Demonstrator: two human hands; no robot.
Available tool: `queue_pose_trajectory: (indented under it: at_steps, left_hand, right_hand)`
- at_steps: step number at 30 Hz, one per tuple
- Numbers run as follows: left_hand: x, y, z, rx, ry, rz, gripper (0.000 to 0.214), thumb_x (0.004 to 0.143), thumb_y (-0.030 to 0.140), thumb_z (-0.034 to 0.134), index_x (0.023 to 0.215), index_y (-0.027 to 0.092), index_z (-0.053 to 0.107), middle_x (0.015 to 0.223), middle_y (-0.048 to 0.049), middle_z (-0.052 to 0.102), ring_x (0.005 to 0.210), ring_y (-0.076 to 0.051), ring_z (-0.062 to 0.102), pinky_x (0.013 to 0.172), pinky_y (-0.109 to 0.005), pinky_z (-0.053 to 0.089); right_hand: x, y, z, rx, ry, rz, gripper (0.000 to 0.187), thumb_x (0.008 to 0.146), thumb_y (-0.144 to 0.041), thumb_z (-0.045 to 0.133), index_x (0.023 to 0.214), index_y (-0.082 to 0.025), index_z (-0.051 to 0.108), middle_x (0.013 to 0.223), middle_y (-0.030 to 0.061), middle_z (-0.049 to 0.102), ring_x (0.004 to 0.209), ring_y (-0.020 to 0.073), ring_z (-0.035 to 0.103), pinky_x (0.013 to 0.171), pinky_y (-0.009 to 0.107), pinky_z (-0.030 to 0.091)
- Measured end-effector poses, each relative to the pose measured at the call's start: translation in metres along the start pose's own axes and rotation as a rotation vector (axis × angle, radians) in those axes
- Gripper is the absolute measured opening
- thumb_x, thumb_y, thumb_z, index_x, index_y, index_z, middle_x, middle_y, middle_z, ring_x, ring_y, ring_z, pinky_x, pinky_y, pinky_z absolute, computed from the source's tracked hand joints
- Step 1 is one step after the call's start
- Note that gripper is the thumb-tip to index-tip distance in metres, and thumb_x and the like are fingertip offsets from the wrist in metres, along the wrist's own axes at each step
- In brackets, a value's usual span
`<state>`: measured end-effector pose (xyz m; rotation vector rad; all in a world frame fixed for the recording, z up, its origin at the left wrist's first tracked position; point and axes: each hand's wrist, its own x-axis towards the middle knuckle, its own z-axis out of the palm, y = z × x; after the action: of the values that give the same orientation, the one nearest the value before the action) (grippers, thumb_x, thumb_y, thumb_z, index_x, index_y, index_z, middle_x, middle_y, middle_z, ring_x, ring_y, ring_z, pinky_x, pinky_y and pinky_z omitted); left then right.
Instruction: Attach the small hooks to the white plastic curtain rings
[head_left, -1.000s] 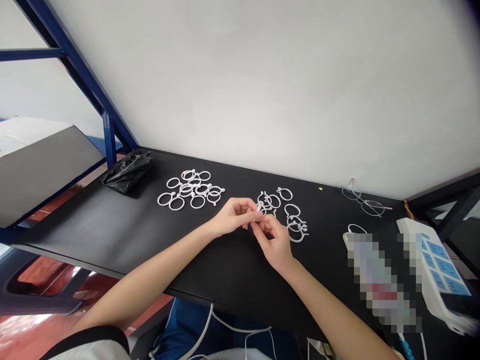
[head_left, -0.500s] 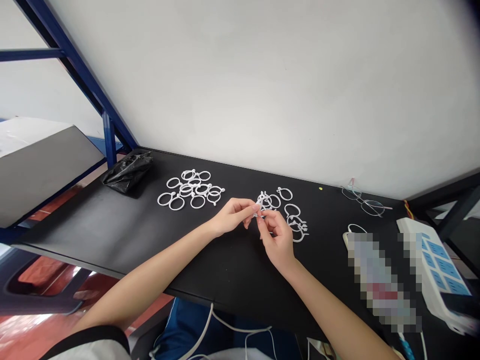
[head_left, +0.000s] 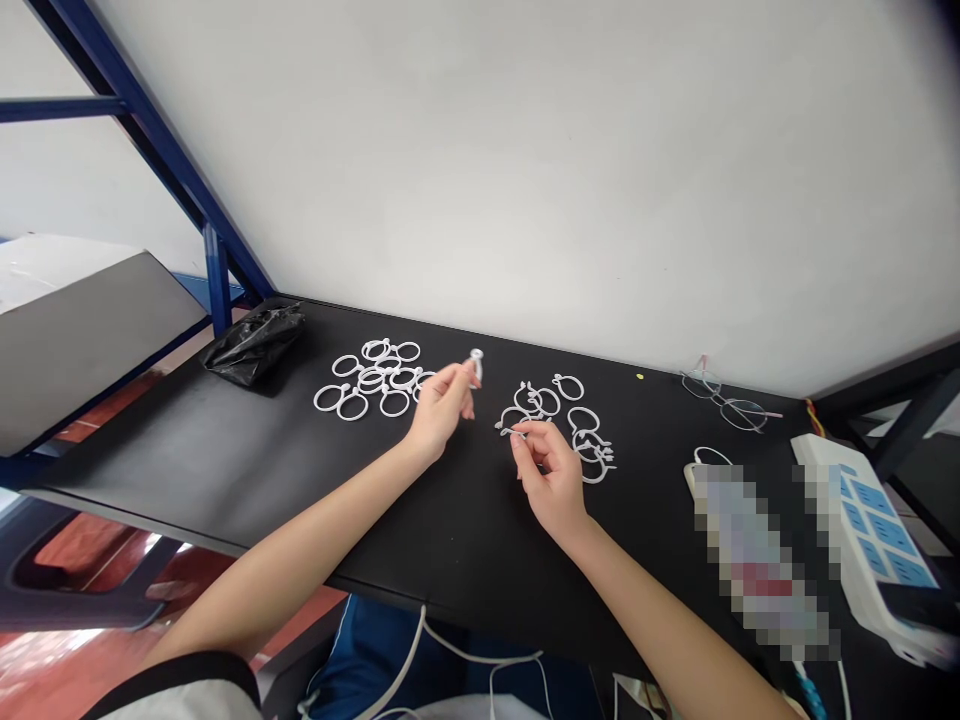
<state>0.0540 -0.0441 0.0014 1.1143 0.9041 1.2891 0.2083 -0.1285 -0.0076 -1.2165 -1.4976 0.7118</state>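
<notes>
My left hand (head_left: 441, 410) is raised over the middle of the black desk, thumb and fingers pinched on a white plastic ring (head_left: 477, 357) with a small eyelet at its upper end. Another thin white ring (head_left: 509, 432) is pinched between the fingertips of my right hand (head_left: 551, 482), low over the desk; my fingers hide much of it. Several closed-looking white rings (head_left: 388, 373) lie in a pile left of my left hand. Just beyond my right hand is a loose group of white rings (head_left: 583, 411), several with their ends apart.
A crumpled black plastic bag (head_left: 255, 346) lies at the desk's left end. To the right are eyeglasses (head_left: 745, 414), a blurred-out phone (head_left: 750, 550) on a cable, and a white power strip (head_left: 862, 540). The pale wall (head_left: 525, 180) rises behind the desk (head_left: 450, 540).
My hands were together, fingertips meeting over white rings. My left hand has moved up and left, away from the right, carrying a ring. My right hand has stayed almost in place.
</notes>
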Motion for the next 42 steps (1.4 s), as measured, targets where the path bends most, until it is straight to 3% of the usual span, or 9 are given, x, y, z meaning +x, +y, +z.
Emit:
queue_pose_trajectory:
  at_steps: [2, 4, 10, 15, 21, 26, 34, 42]
  left_hand:
    - [0.006, 0.001, -0.005, -0.104, 0.235, -0.045, 0.037, 0.088, 0.05, 0.057, 0.07, 0.019, 0.049, 0.047, 0.0095, 0.027, 0.04, -0.006, 0.032, 0.047, -0.018, 0.038]
    - [0.01, 0.003, -0.01, -0.206, 0.341, -0.134, 0.035, 0.09, 0.046, 0.054, 0.071, 0.02, 0.045, 0.048, 0.0098, 0.026, 0.04, -0.006, 0.031, 0.046, -0.017, 0.037]
    - [0.011, 0.003, -0.012, -0.351, 0.334, -0.262, 0.027, 0.096, 0.037, 0.04, 0.075, 0.02, 0.04, 0.052, 0.0074, 0.041, 0.045, -0.007, 0.046, 0.048, -0.018, 0.04]
    - [0.006, 0.004, -0.006, -0.265, 0.247, -0.317, 0.032, 0.089, 0.045, 0.051, 0.074, 0.02, 0.039, 0.063, 0.0039, 0.054, 0.057, -0.009, 0.059, 0.053, -0.018, 0.046]
    - [-0.012, 0.015, 0.009, -0.184, -0.139, -0.278, 0.04, 0.086, 0.051, 0.056, 0.069, 0.018, 0.04, 0.075, -0.0023, 0.065, 0.057, -0.012, 0.064, 0.052, -0.022, 0.05]
    - [-0.023, 0.014, 0.017, -0.023, -0.364, -0.213, 0.04, 0.09, 0.052, 0.053, 0.076, 0.014, 0.056, 0.071, -0.0013, 0.063, 0.055, -0.011, 0.063, 0.055, -0.022, 0.052]
    - [-0.02, 0.006, 0.013, 0.075, -0.421, -0.126, 0.042, 0.091, 0.051, 0.053, 0.074, 0.013, 0.06, 0.066, 0.0011, 0.055, 0.053, -0.007, 0.056, 0.053, -0.02, 0.05]
    - [-0.018, 0.006, 0.014, 0.091, -0.462, -0.194, 0.043, 0.091, 0.052, 0.052, 0.076, 0.013, 0.06, 0.066, 0.0017, 0.053, 0.052, -0.008, 0.054, 0.05, -0.019, 0.048]
  right_hand:
    - [0.0, 0.0, 0.0, -0.003, -0.01, -0.008, 0.01, 0.094, -0.03, 0.052, 0.096, -0.022, 0.057, 0.054, -0.007, 0.044, 0.046, 0.0106, 0.047, 0.047, 0.024, 0.041]
    - [0.0, 0.0, 0.0, -0.004, -0.017, -0.012, 0.009, 0.094, -0.029, 0.052, 0.095, -0.021, 0.057, 0.054, -0.0068, 0.045, 0.046, 0.0108, 0.047, 0.048, 0.024, 0.042]
    - [-0.001, 0.001, -0.001, -0.018, -0.024, -0.016, 0.009, 0.094, -0.028, 0.051, 0.093, -0.021, 0.057, 0.055, -0.0063, 0.047, 0.046, 0.0107, 0.047, 0.047, 0.024, 0.041]
    - [-0.001, 0.002, 0.0, -0.028, -0.021, -0.013, 0.011, 0.094, -0.03, 0.051, 0.093, -0.021, 0.058, 0.054, -0.0062, 0.047, 0.046, 0.0107, 0.047, 0.047, 0.024, 0.04]
    - [0.001, 0.001, 0.0, -0.001, -0.01, 0.022, 0.013, 0.093, -0.033, 0.053, 0.092, -0.021, 0.058, 0.053, -0.0062, 0.048, 0.044, 0.011, 0.047, 0.044, 0.024, 0.039]
    - [0.001, 0.001, -0.001, 0.028, 0.0, 0.021, 0.011, 0.094, -0.032, 0.052, 0.093, -0.021, 0.056, 0.056, -0.0053, 0.053, 0.045, 0.0102, 0.048, 0.046, 0.023, 0.041]
    - [-0.001, 0.0, -0.004, 0.088, 0.005, 0.048, 0.016, 0.098, -0.034, 0.046, 0.096, -0.021, 0.055, 0.055, -0.0062, 0.048, 0.044, 0.0091, 0.046, 0.042, 0.022, 0.037]
    - [-0.002, -0.001, -0.002, 0.107, 0.015, 0.047, 0.014, 0.096, -0.033, 0.052, 0.089, -0.021, 0.054, 0.06, -0.0051, 0.051, 0.045, 0.0077, 0.046, 0.041, 0.02, 0.039]
